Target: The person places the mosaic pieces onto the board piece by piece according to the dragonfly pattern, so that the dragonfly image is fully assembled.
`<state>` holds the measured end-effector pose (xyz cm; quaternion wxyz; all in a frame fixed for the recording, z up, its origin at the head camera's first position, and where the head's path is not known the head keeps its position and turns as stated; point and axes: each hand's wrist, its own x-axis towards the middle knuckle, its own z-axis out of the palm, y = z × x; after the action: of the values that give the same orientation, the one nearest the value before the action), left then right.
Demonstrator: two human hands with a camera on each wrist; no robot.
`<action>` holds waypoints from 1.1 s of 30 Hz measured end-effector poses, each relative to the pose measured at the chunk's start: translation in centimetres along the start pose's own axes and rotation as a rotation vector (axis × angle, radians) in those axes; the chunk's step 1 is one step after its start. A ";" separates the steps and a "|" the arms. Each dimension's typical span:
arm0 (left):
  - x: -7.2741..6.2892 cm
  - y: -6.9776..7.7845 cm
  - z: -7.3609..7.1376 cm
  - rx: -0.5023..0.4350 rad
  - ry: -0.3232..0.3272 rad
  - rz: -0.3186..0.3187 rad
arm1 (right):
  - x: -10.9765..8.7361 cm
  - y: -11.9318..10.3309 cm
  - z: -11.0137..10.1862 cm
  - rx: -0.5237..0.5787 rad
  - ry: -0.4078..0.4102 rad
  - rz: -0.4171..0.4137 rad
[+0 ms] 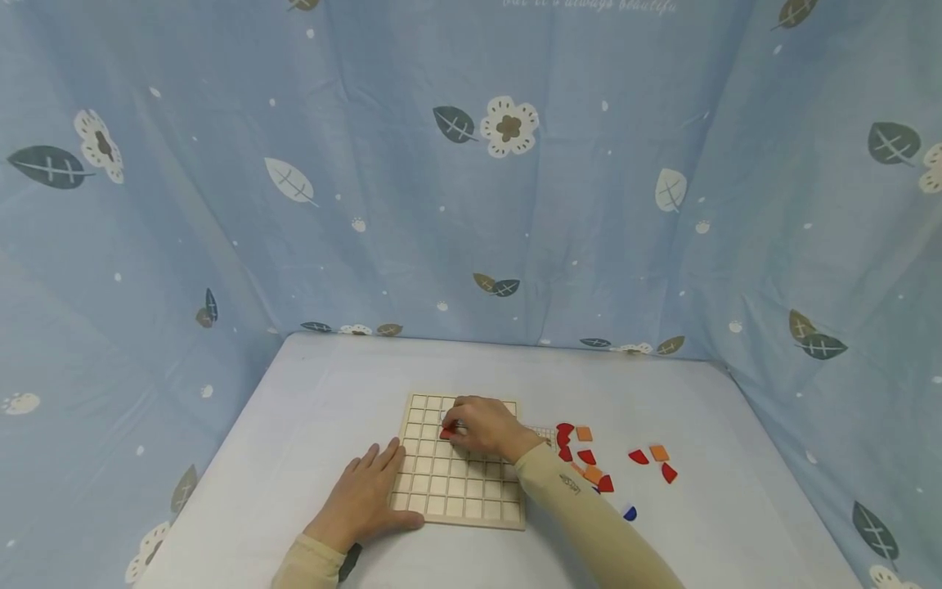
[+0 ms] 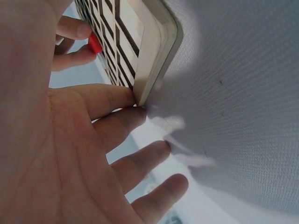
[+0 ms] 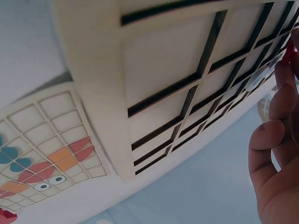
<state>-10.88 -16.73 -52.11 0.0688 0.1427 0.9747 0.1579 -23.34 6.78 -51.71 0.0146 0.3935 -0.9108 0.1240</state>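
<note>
Grid board [image 1: 456, 488] beneath our right grip [image 1: 484, 425], itself pinching a red piece [image 1: 446, 433], is seemingly being steadied by our spread left grip [image 1: 364, 497].

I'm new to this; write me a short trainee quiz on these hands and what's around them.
1. Which hand pinches the red piece?
2. True or false: the left hand holds a blue piece.
3. In the head view, the loose orange squares lie on which side of the board: (a) left, (b) right, (c) near?

Key: 1. The right hand. 2. False; it touches the board's edge. 3. b.
</note>
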 end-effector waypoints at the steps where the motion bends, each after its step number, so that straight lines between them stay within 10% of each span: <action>1: 0.0 0.0 -0.1 -0.002 0.001 -0.002 | 0.0 0.0 0.0 -0.001 -0.005 0.002; 33: 0.2 0.1 0.1 0.023 -0.006 -0.003 | 0.5 -0.7 -0.1 0.025 -0.070 0.090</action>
<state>-10.99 -16.57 -52.21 0.0705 0.1425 0.9764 0.1461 -23.22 5.95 -51.37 -0.0276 0.3565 -0.9259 0.1220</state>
